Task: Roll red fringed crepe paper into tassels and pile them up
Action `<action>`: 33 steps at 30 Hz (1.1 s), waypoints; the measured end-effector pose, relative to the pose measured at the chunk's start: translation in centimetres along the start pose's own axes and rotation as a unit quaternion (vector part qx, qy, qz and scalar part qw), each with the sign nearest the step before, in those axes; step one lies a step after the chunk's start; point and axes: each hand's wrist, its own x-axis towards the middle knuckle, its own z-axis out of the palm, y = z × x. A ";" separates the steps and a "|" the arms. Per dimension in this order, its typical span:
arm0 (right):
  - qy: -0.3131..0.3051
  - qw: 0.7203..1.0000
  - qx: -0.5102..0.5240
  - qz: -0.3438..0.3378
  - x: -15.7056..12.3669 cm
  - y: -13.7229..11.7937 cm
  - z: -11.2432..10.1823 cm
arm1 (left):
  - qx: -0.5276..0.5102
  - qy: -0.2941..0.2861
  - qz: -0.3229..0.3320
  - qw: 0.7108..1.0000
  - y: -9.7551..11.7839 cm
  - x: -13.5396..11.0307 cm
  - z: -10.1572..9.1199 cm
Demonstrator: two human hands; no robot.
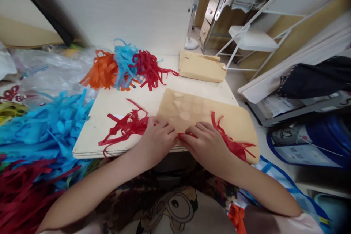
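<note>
Both hands meet low over the front edge of the white board table. My left hand is closed around red paper fringe, whose loose strips spread to the left. Close beside it, my right hand pinches the twisted middle of the same red strip. More red fringe ends stick out past the right hand, over a tan paper sheet. That sheet lies under the right hand and shows faint round marks. Whether the red fringe is one continuous piece behind the fingers cannot be seen.
Orange, light blue and dark red tassels lie at the table's back left. Folded tan paper rests at the back right. Blue fringe is heaped left of the table. A white folding chair stands beyond.
</note>
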 end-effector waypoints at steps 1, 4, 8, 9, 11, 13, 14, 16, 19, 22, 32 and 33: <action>-0.022 1.000 0.013 -0.002 0.4 0.1 0.2 | 0.017 0.008 0.020 1.000 0.0 0.1 0.2; -0.050 0.997 0.058 0.012 1.2 0.8 0.5 | 0.061 0.038 0.073 0.995 -0.1 0.3 0.8; -0.055 0.997 0.042 0.034 1.2 1.1 0.7 | 0.101 0.029 0.059 0.993 0.2 0.6 0.9; -0.054 0.998 0.024 0.033 1.1 1.0 0.8 | 0.107 0.020 0.045 0.993 0.3 0.6 0.8; -0.044 0.999 -0.015 0.028 0.8 0.9 1.0 | 0.112 0.008 0.017 0.993 0.3 0.4 0.6; -0.030 0.998 -0.046 0.026 0.5 0.9 1.2 | 0.110 0.007 0.004 0.994 0.2 0.1 0.3; -0.026 0.998 -0.056 0.029 0.2 1.0 1.2 | 0.107 0.008 0.003 0.994 0.1 -0.1 0.2; -0.022 0.997 -0.070 0.037 -0.2 1.2 1.2 | 0.103 0.013 0.002 0.995 -0.2 -0.5 0.1; -0.025 0.995 -0.081 0.044 -0.8 1.5 1.1 | 0.105 0.042 -0.009 0.993 -0.6 -0.9 0.0; -0.021 0.996 -0.079 0.043 -1.2 1.7 1.1 | 0.116 0.072 -0.026 0.990 -0.8 -1.0 0.1; 0.020 0.996 -0.040 0.081 -1.8 3.1 0.8 | 0.136 0.083 -0.017 0.987 -0.5 -0.5 0.0; 0.020 0.996 -0.029 0.088 -1.8 3.3 0.8 | 0.136 0.082 -0.016 0.987 -0.6 -0.4 -0.1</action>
